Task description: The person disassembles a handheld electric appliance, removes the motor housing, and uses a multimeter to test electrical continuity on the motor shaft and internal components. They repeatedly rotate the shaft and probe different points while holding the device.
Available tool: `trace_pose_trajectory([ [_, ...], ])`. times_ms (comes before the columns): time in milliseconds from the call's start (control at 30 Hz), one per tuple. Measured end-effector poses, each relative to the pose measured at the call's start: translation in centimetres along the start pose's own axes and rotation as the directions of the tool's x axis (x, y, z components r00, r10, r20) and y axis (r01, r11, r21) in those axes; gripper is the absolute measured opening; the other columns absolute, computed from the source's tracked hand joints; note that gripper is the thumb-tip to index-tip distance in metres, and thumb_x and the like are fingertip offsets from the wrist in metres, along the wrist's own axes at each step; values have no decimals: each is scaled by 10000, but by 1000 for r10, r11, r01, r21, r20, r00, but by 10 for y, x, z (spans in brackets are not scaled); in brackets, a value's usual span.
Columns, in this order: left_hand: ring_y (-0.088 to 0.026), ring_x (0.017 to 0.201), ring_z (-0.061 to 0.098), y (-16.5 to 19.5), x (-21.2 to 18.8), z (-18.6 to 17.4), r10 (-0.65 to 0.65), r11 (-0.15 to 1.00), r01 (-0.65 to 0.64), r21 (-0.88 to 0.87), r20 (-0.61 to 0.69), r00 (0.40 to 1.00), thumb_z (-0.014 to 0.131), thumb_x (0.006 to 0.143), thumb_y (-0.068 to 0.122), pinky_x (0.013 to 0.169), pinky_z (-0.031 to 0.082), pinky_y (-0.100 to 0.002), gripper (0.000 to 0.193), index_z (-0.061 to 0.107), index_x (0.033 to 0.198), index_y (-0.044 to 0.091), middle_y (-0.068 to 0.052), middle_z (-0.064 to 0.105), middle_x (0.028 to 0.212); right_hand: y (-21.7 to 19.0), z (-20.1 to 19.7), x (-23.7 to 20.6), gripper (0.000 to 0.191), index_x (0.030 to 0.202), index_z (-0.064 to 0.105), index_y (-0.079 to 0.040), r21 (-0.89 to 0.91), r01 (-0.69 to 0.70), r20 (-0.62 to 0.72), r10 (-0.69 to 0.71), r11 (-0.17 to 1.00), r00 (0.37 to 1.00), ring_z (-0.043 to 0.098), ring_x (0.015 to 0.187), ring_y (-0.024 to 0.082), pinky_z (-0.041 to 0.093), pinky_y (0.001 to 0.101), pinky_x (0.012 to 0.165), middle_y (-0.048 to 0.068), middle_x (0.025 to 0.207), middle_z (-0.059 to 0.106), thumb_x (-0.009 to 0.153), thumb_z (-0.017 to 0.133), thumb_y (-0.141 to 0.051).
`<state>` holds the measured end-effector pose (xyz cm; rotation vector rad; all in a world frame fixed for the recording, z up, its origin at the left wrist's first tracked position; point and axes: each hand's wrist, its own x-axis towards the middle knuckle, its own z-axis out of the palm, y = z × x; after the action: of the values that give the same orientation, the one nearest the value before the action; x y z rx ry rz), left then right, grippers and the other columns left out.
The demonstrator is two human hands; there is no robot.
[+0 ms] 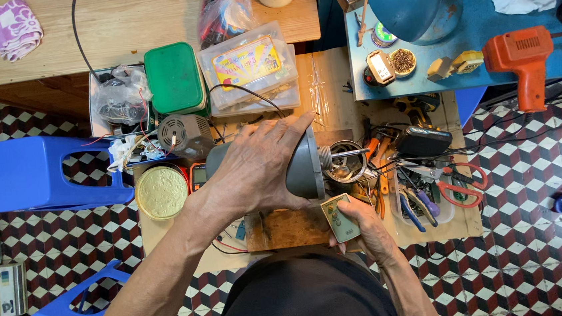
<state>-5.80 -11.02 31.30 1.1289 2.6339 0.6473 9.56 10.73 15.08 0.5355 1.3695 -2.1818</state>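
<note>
Left hand [255,170] clamps the grey motor [298,166] above the wood block [286,228]; right hand [360,225] pinches a remote [339,219] just right of it — one-handed, the motor could roll into the tools [424,193].

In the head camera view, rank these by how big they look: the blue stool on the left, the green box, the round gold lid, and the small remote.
1. Blue stool
2. Green box
3. Round gold lid
4. Small remote, held in the right hand

The box and lid look fairly close in size, so their order is less sure.
</note>
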Motion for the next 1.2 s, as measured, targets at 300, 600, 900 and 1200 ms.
trace_pose_trajectory([
  [300, -432, 1202, 561, 2, 1, -1, 10, 1000, -10, 7, -6, 1000, 896, 534, 722, 975, 431, -573, 1322, 321, 1505, 35, -251, 586, 1271, -5, 5, -5, 465, 1026, 572, -20, -44, -40, -37, 38, 998, 999, 698, 522, 199, 548, 294, 369, 118, 777, 653, 896, 580, -467],
  [600, -430, 1199, 562, 2, 0, -1, 3, 1000, -3, 10, 5, 1000, 888, 530, 736, 974, 431, -570, 1331, 320, 1504, 28, -257, 584, 1275, -5, 5, -5, 442, 1021, 582, -5, -73, -75, 5, 76, 994, 997, 698, 506, 207, 524, 276, 358, 141, 701, 657, 926, 589, -436],
  [900, -422, 1213, 558, 0, -1, 1, 8, 1000, -8, 17, -5, 1000, 891, 513, 736, 983, 417, -578, 1336, 316, 1500, 43, -250, 583, 1285, -3, 3, 0, 475, 1064, 573, -6, -70, -66, 21, 67, 995, 998, 716, 540, 220, 545, 273, 369, 174, 765, 678, 916, 585, -457],
  [1200, -410, 1218, 555, -1, -1, 1, 11, 1000, -11, 27, 1, 1000, 888, 518, 745, 989, 411, -576, 1355, 297, 1507, 33, -248, 584, 1279, 1, 1, 2, 503, 1063, 565, -6, -84, -62, 18, 63, 995, 998, 718, 536, 228, 556, 281, 364, 177, 795, 687, 897, 586, -480],
])
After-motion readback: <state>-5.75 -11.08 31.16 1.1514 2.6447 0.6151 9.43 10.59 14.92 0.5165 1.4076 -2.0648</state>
